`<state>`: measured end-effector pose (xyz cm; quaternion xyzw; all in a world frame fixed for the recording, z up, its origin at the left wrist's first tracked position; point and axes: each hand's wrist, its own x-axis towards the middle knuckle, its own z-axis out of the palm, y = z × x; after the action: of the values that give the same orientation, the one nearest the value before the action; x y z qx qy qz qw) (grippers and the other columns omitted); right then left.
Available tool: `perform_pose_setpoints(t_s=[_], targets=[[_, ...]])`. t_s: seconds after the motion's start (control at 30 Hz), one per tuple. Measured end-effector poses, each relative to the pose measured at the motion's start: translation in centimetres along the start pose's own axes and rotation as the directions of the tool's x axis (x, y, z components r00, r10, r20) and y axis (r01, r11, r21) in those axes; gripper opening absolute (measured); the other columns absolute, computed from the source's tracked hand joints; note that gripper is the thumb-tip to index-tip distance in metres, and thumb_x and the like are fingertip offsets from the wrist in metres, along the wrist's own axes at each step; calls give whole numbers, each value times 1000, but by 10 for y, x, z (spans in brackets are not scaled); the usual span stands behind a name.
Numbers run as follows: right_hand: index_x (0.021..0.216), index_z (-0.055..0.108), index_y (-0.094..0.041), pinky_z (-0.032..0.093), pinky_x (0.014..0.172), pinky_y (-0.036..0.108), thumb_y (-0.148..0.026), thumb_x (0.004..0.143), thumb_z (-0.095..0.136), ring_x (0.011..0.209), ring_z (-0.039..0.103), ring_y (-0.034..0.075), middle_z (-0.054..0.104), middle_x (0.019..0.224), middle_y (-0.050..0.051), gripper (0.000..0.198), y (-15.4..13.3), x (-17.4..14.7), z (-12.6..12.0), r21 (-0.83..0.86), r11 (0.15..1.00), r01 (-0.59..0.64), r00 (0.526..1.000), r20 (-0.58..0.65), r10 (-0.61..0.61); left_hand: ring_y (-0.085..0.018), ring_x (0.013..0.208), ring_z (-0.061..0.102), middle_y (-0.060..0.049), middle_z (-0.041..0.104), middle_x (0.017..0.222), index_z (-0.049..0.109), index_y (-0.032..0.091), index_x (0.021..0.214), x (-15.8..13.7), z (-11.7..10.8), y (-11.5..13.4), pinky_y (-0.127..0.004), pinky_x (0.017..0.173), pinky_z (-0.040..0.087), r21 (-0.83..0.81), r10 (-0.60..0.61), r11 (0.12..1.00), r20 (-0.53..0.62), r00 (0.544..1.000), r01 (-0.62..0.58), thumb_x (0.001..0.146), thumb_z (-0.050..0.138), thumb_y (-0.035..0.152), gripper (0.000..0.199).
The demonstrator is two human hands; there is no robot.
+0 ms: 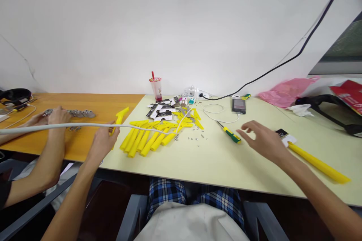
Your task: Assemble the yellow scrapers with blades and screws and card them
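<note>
My left hand (103,141) is closed around a yellow plastic handle (121,116) with a wider, angled head, held up over the table seam. Right of it, a row of similar yellow handles (147,141) lies side by side. My right hand (261,139) hovers above the table, fingers curved and apart, with nothing in it. Just left of its fingertips lies a green-and-yellow screwdriver (232,135), its shaft pointing away to the left. Small metal screws or nuts (196,139) are scattered between the handles and the screwdriver. Behind them is a pile of small yellow pieces (195,115).
Black-and-white cards (162,112) and a cup with a straw (156,88) stand behind the handles. A white cable (85,125) crosses in front of my left hand. A long yellow piece (319,162) lies right. At left, a co-worker's hands (58,116) handle metal parts (82,113).
</note>
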<state>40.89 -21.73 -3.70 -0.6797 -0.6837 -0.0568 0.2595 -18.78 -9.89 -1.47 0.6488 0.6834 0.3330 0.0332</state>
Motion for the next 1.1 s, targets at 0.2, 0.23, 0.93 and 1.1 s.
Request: perform_pose_setpoints(t_s=[0.2, 0.23, 0.93, 1.1], targets=[[106, 70, -25, 56, 84, 41, -46, 99, 69, 95, 72, 26, 75, 111, 9, 22, -72, 52, 54, 390, 866, 315, 880, 223, -420, -25, 94, 75, -7, 77, 105, 66, 21, 129, -26, 9, 97, -33, 80, 61, -878, -25, 445, 186, 982, 177, 89, 75, 44, 47], [105, 71, -26, 57, 82, 39, -43, 96, 75, 94, 73, 24, 76, 110, 7, 20, -78, 62, 63, 414, 850, 327, 858, 247, -450, -22, 88, 75, -6, 76, 100, 66, 20, 123, -25, 15, 114, -30, 76, 61, -924, -7, 301, 246, 969, 237, 87, 78, 38, 42], [93, 72, -21, 48, 80, 33, -14, 100, 64, 90, 66, 22, 70, 95, 6, 13, -99, 76, 123, 353, 882, 312, 909, 161, -385, -17, 100, 80, -8, 81, 114, 73, 18, 114, -10, 147, 215, -14, 51, 50, -774, 157, -230, 569, 807, 590, 92, 77, 27, 24], [96, 71, -20, 47, 83, 33, -19, 101, 67, 93, 65, 22, 71, 97, 7, 7, -99, 74, 125, 357, 883, 303, 915, 149, -374, -20, 107, 80, -8, 79, 130, 70, 21, 120, -13, 149, 216, -17, 58, 57, -784, 155, -238, 552, 819, 573, 92, 79, 22, 29]])
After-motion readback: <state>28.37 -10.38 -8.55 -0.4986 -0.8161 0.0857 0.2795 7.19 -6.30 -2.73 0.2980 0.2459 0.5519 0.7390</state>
